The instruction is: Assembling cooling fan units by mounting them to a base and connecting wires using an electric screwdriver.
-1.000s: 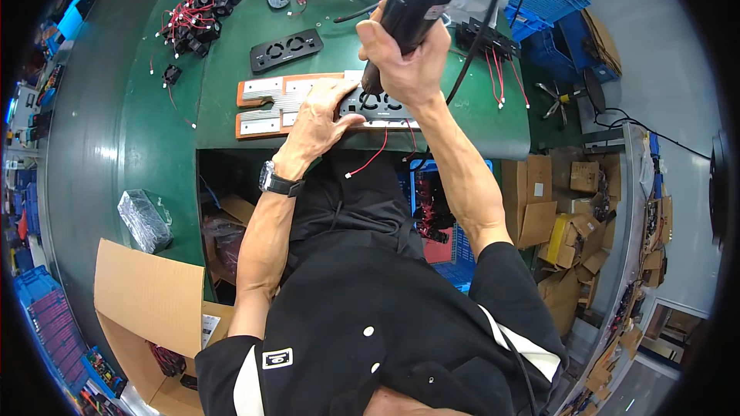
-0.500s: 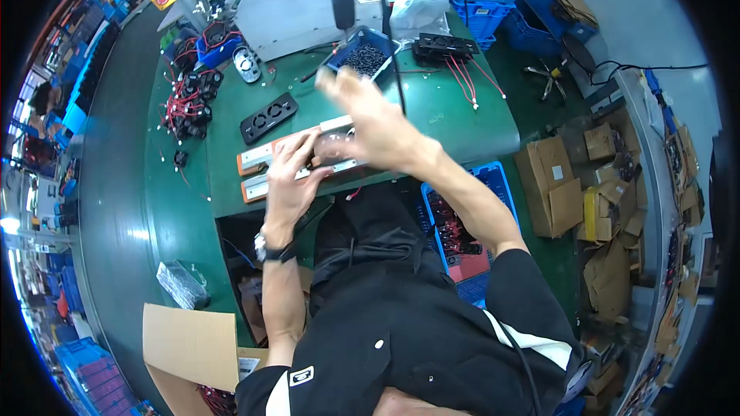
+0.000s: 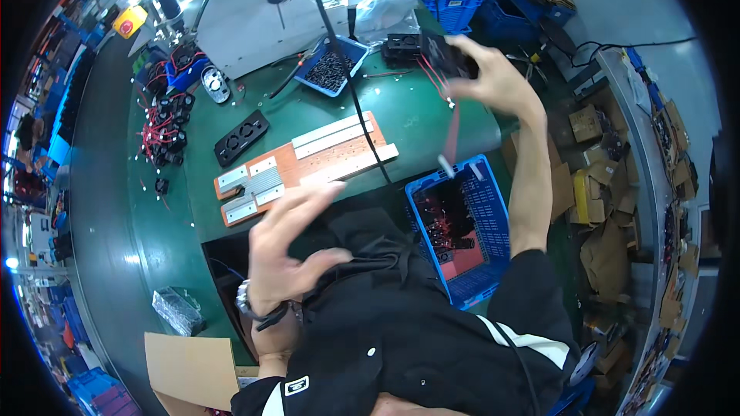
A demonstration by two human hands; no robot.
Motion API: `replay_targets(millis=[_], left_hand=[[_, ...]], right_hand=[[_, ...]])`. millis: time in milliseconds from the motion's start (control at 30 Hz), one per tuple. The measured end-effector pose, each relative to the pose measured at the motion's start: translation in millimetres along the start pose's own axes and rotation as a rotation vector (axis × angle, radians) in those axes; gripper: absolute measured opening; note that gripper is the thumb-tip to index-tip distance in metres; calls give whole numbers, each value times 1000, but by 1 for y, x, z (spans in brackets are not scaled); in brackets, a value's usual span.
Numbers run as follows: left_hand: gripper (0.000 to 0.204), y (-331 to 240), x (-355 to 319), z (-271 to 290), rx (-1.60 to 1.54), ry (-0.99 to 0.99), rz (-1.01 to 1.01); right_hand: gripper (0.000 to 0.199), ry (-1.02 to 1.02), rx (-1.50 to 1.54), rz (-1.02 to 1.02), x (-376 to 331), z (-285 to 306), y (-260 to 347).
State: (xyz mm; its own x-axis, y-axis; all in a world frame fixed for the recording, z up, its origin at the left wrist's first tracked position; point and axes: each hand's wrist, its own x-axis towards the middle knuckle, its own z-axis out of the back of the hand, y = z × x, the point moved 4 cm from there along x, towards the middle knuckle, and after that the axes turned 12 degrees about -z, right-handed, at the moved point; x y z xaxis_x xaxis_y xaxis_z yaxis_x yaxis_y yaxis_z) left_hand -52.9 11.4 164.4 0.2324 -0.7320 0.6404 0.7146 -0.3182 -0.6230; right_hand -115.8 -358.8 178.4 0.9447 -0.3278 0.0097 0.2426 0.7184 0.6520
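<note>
My right hand [image 3: 497, 81] is at the right end of the bench, fingers closed around a dark fan panel [image 3: 441, 54], partly blurred. Blurred red wires with a pale connector [image 3: 447, 166] trail below it, above a blue crate. Behind it, on the bench, lies another black fan unit [image 3: 402, 46]. My left hand [image 3: 285, 250] hovers over my lap, in front of the bench edge, thumb and fingers apart and nothing in them. Just beyond its fingertips lies an orange-brown fixture board [image 3: 289, 172] with pale metal strips. A black panel with two round fan openings [image 3: 242, 139] rests behind the board's left end.
A blue bin of dark screws [image 3: 330, 68] sits at the back of the bench. Small fans with red wires [image 3: 163, 135] pile up at left. A blue crate [image 3: 493, 216] holding wired parts stands at front right. A dark cable [image 3: 351, 81] crosses above the bench.
My right hand has swung right from the fixture board and now grips a fan panel. My left hand has drawn back off the board toward my body. The view has shifted slightly.
</note>
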Motion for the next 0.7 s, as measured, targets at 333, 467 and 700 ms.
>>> replay_targets(millis=[333, 467, 700], left_hand=[[55, 69, 73, -131, -270, 221, 106], [53, 121, 81, -154, -361, -5, 298], [56, 190, 98, -207, -421, -199, 475]], right_hand=[[95, 246, -304, -10, 177, -39, -126], [78, 313, -333, -65, 181, -29, -117], [99, 765, -366, -241, 226, -56, -125]])
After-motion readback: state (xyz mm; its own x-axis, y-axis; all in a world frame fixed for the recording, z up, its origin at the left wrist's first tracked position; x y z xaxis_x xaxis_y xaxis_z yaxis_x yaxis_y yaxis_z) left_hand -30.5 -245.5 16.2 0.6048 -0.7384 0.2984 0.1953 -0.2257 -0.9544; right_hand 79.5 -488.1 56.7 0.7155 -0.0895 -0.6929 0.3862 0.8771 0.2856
